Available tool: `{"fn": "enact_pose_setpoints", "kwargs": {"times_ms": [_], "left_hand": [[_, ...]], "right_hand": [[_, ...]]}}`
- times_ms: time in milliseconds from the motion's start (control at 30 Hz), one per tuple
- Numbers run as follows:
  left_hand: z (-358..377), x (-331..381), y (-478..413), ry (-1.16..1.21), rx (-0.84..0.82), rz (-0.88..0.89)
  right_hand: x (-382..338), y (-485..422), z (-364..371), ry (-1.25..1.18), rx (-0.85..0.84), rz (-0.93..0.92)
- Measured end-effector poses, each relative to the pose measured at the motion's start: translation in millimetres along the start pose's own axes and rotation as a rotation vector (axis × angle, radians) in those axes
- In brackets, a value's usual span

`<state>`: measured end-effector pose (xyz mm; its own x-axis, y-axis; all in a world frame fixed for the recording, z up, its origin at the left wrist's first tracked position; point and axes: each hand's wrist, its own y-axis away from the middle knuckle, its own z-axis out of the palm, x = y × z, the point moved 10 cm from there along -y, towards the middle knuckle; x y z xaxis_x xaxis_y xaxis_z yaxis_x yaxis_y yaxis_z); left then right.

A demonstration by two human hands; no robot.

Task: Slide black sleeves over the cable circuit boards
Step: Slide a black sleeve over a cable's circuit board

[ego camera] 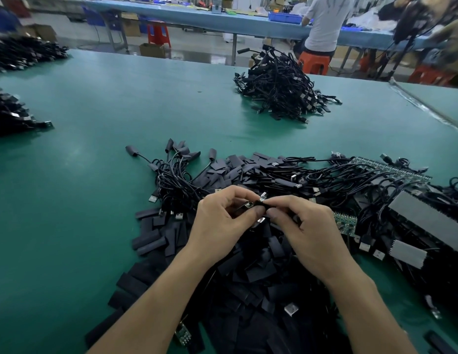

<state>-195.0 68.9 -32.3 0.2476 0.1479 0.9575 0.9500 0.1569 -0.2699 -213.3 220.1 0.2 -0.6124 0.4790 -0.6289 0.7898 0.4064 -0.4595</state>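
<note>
While our left hand [217,223] pinches a circuit board [247,206] at frame centre, our right hand [312,231] pinches seemingly a black sleeve [260,207].

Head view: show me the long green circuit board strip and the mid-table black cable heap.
Long green circuit board strip [391,169]: head view, middle of its bare face.
Mid-table black cable heap [281,88]: head view, centre of the tangle.

- Table [107,103]: matt green mat, smooth, with a faint sheen near its far edge.
- Black sleeves [151,242]: flat, matt, rubbery-looking plastic.
- Cables [171,178]: smooth black plastic jackets, slightly glossy.
- Plugs [153,199]: bright, shiny metal shells.
- Circuit boards [346,222]: glossy green, dotted with silvery metal points.
- Stool [313,61] beyond the far edge: glossy orange plastic.
</note>
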Motion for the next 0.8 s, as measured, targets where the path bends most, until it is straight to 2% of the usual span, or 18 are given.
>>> {"fn": "enact_pose_setpoints", "kwargs": {"times_ms": [100, 333, 533, 800], "left_hand": [[-0.9, -1.1, -0.8, 0.045, 0.003, -0.013], [-1.1, -0.8, -1.4, 0.157, -0.001, -0.030], [-3.1, 0.3, -2.5, 0.222, -0.002, -0.027], [-4.9, -6.8, -3.3, 0.163, 0.011, -0.074]], "right_hand": [[3.8, 0.4, -0.3, -0.070, 0.016, 0.029], [-8.2, 0.7, 1.2, 0.012, 0.046, -0.069], [-3.8, 1.1, 10.6, -0.012, -0.027, -0.033], [-12.5, 3.3, -0.8, 0.170, 0.102, -0.072]]}}
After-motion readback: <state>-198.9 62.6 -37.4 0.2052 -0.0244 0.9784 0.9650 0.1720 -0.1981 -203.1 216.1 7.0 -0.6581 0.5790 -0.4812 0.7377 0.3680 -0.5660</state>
